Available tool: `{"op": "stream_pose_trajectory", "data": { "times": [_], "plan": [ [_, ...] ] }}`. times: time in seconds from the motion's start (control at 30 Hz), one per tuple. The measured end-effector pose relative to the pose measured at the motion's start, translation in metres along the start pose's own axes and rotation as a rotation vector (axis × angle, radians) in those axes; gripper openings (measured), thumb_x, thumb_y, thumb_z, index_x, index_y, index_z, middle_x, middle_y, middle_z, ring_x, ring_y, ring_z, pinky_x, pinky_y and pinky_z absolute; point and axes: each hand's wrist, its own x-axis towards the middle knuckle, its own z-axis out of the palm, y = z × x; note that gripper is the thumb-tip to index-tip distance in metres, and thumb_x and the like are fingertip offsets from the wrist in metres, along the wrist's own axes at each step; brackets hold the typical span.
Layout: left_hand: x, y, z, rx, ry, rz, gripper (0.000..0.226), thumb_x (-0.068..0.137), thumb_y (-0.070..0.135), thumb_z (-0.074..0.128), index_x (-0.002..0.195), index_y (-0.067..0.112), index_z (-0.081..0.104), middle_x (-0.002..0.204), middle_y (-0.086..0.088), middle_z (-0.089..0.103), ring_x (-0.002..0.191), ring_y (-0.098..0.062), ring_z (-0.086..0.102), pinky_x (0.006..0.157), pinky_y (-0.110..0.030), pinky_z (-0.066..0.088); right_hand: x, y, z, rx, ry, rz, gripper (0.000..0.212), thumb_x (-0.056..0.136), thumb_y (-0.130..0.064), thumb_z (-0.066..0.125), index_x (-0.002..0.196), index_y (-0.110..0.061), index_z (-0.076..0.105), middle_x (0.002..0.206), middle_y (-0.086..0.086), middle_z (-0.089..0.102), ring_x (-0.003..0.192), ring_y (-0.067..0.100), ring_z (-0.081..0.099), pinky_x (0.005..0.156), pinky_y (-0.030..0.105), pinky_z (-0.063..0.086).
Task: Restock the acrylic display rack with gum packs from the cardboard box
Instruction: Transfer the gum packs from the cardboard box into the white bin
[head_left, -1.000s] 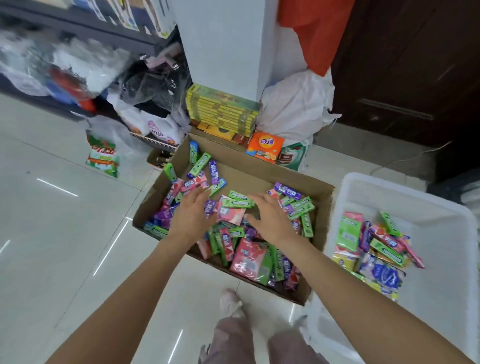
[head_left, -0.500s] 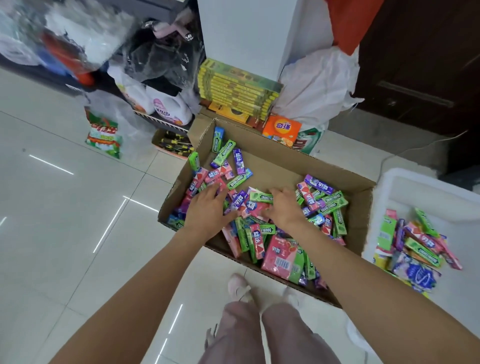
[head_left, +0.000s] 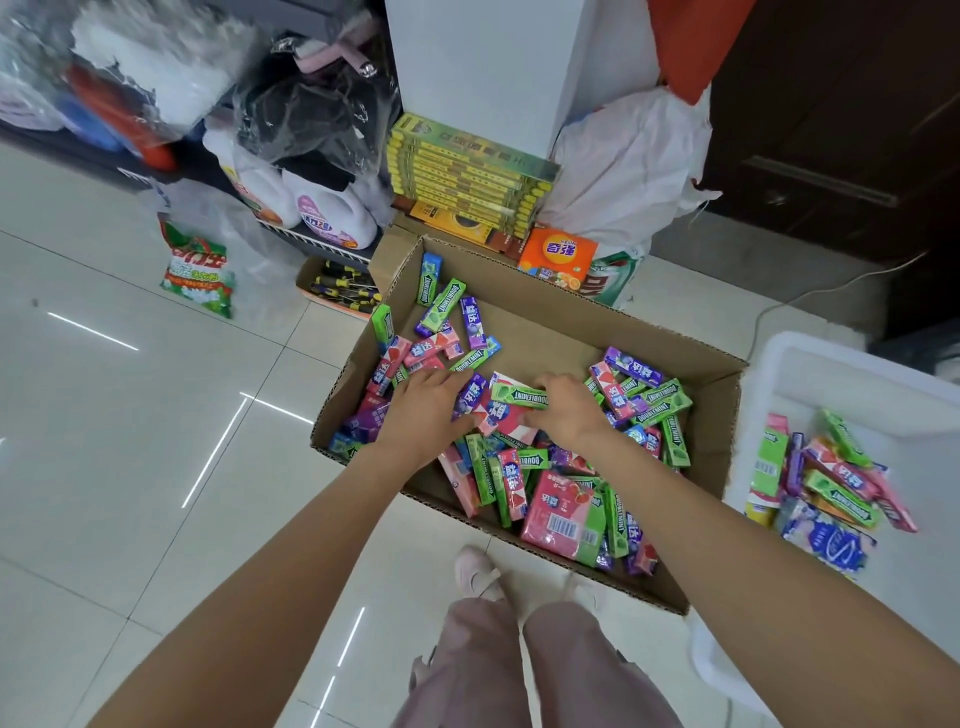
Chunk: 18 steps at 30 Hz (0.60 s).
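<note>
An open cardboard box (head_left: 550, 325) sits on the tiled floor, holding several loose gum packs in green, pink, purple and blue. Both my hands are inside it. My left hand (head_left: 426, 413) rests on the packs left of centre, its fingers spread beside a purple pack (head_left: 471, 394). My right hand (head_left: 569, 410) curls its fingers over the right end of a green Doublemint pack (head_left: 518, 397), which lies on a pink and white pack (head_left: 506, 418). No acrylic rack is in view.
A white plastic tub (head_left: 852, 379) at the right holds more gum packs (head_left: 831, 478). Behind the box stand stacked yellow-green cartons (head_left: 467, 171), an orange packet (head_left: 557, 255), detergent bottles (head_left: 327, 215) and bags. My legs and a foot (head_left: 475, 574) are near the box's front edge.
The view has shifted so the box sits further right. Both hands have reached a little deeper among the packs, and the right hand's fingers have closed on the green pack's end.
</note>
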Motion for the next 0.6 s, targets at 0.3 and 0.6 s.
{"op": "stream_pose_trajectory", "data": {
  "times": [0.3,0.6],
  "plan": [
    [0.013,0.007,-0.010,-0.045,-0.059,0.010,0.063,0.082,0.026,0.070,0.138,0.016,0.042,0.133,-0.008,0.046,0.123,-0.027,0.043,0.103,-0.041,0.039,-0.011,0.008,0.000,0.138,0.060,0.012,0.040,0.085,-0.012,0.067,0.121,-0.008,0.050,0.088,0.010,0.060,0.071,0.020,0.054,0.062,0.027,0.039],
    [0.009,0.010,-0.015,-0.283,-0.049,-0.027,0.044,0.079,0.013,0.073,0.121,0.008,0.060,0.116,-0.009,0.064,0.105,-0.022,0.060,0.093,-0.032,0.048,-0.017,0.009,-0.001,0.333,0.065,-0.009,0.032,0.085,-0.021,0.068,0.112,-0.009,0.057,0.084,0.005,0.061,0.081,0.021,0.057,0.066,0.028,0.043]
  ]
}}
